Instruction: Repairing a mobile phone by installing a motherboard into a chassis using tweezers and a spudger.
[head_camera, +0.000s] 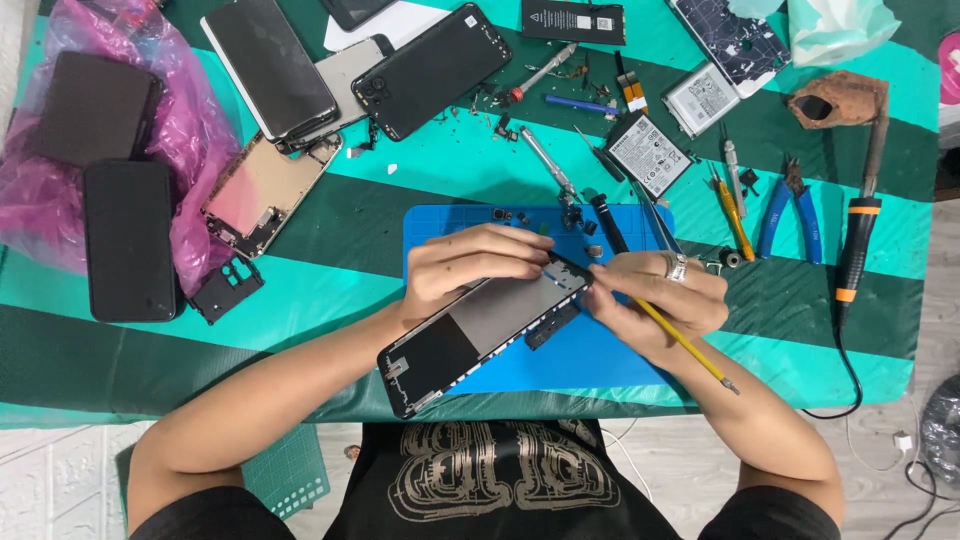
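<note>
An opened phone frame (470, 335) lies tilted across a blue work mat (590, 355). Its bare inside faces up. My left hand (470, 262) grips its upper end, fingers curled over the edge. My right hand (655, 300) touches the same top corner with its fingertips. A thin yellow-handled tool (690, 345) is held in the right hand, pointing down to the right. There is a ring on that hand.
Several phones and back covers (430, 68) lie at the top left, some on a pink bag (190, 130). Batteries (648, 155), screwdrivers (732, 215), blue pliers (790, 220) and a soldering iron (855, 250) lie to the right on the green striped cloth (330, 290).
</note>
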